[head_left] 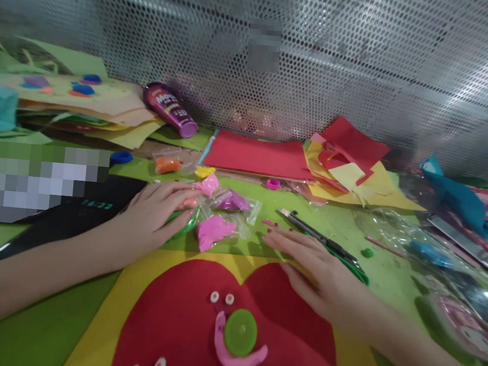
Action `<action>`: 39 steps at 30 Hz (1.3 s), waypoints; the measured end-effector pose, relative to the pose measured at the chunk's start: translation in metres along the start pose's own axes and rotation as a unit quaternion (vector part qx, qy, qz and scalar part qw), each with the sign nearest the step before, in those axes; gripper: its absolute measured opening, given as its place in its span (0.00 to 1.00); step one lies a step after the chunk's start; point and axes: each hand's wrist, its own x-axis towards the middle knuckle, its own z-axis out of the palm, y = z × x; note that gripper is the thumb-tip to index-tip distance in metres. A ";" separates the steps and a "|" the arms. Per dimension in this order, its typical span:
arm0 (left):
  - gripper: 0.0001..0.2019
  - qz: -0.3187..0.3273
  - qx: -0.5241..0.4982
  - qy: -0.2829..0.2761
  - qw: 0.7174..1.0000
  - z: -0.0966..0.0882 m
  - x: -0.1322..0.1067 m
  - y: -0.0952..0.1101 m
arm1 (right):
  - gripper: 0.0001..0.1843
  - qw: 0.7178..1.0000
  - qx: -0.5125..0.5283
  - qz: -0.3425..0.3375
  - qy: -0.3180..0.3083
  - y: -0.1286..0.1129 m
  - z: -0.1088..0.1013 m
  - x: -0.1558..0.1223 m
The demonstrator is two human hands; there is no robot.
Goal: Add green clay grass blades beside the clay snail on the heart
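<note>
My left hand (160,212) reaches over the small clay bags left of centre, its fingers apart at a salmon-coloured clay packet (189,202). Close to those fingertips lie pink clay (208,184), purple clay (233,200) in a clear bag and brighter pink clay (215,232). My right hand (309,260) is palm down with its fingers stretched out, over the upper right of a red paper heart (165,307), beside a utility knife (320,235). On the heart sit a green disc (240,332), a curved pink clay strip (234,364) and white eye pieces with orange centres (229,299).
Behind the hands are red paper sheets (259,156), a purple bottle (171,108) and yellow paper scraps (380,189). A perforated metal panel (222,39) closes off the back. A dark-screened device (74,219) lies left; plastic packaging (393,233) lies right.
</note>
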 end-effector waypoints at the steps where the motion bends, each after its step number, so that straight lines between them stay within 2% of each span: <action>1: 0.19 0.000 0.000 -0.001 1.000 -0.001 0.000 0.000 | 0.23 1.000 0.005 0.012 0.003 -0.001 -0.003 0.000; 5: 0.20 0.002 0.001 0.001 1.000 0.000 -0.001 0.000 | 0.24 0.999 0.009 0.037 -0.013 -0.004 -0.008 0.003; 11: 0.20 0.004 0.004 0.012 1.000 0.003 0.000 -0.001 | 0.22 0.998 -0.017 -0.041 -0.040 -0.003 -0.001 0.005; 15: 0.20 0.013 0.006 0.012 1.000 0.002 0.000 -0.001 | 0.19 0.999 -0.014 -0.048 -0.013 -0.007 -0.004 0.001; 21: 0.19 0.011 0.010 0.005 1.000 0.002 0.000 0.000 | 0.22 0.999 -0.017 -0.007 0.030 -0.004 -0.005 -0.006; 24: 0.21 0.007 0.014 0.007 1.000 0.004 0.000 -0.002 | 0.20 0.999 -0.036 -0.015 0.010 -0.002 -0.003 -0.003; 30: 0.21 0.007 0.017 0.004 1.000 0.005 0.000 -0.005 | 0.24 0.995 -0.069 -0.013 -0.065 -0.006 0.001 0.004; 39: 0.26 0.001 0.021 0.003 1.000 0.008 0.002 -0.013 | 0.23 0.997 -0.053 -0.027 -0.052 -0.006 0.002 -0.002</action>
